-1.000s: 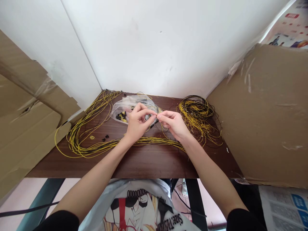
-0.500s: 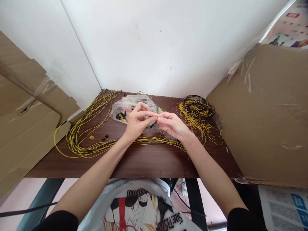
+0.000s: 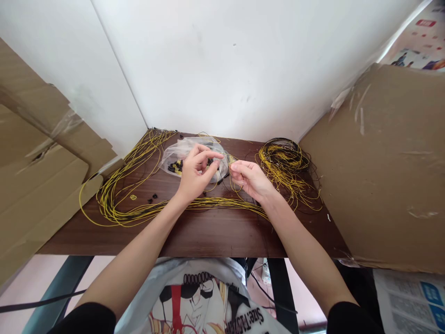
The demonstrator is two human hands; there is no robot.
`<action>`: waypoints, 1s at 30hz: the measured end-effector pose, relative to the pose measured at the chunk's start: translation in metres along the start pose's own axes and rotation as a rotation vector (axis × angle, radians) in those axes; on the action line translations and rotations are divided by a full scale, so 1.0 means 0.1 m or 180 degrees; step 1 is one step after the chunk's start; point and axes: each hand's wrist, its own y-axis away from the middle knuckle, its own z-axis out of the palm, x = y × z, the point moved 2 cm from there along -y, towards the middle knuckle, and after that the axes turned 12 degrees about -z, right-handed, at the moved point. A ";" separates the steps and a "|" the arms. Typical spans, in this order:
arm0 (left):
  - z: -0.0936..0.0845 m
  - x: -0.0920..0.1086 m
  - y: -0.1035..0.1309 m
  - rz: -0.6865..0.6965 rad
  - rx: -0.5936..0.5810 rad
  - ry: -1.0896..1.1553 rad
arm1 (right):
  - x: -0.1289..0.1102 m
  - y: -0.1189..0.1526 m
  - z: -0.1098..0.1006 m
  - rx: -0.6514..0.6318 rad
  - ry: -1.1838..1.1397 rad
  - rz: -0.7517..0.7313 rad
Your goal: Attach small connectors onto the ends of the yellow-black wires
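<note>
Over the middle of the table, my right hand pinches a thin yellow wire between thumb and fingertips. Part of that wire hangs below the pinch. My left hand is just to its left, index finger stretched out and thumb apart from it, with no held thing visible between them. Behind my left hand lies a clear plastic bag with small black and yellow parts in it, partly hidden by that hand. A long bundle of yellow and black wires runs under my wrists.
A tangled coil of yellow and black wires lies at the back right. Small black pieces and a yellow piece rest on the brown table. Cardboard stands on the right, more cardboard on the left, a white wall behind.
My hands were touching at the fingertips and have come apart. The left thumb and index finger have parted; the right hand keeps its pinch, with the wire now showing.
</note>
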 end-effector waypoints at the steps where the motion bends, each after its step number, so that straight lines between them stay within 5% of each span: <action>1: 0.00 0.00 0.00 0.0017 -0.0012 0.0011 | 0.00 0.00 0.00 0.0011 0.0007 0.0002; 18: 0.05 0.03 0.07 0.0743 -0.0006 -0.0715 | 0.01 0.01 0.00 0.0186 0.0176 -0.0108; 30: 0.05 0.02 0.06 0.0696 -0.0115 -0.0626 | -0.02 0.02 0.02 0.0138 0.0290 -0.0183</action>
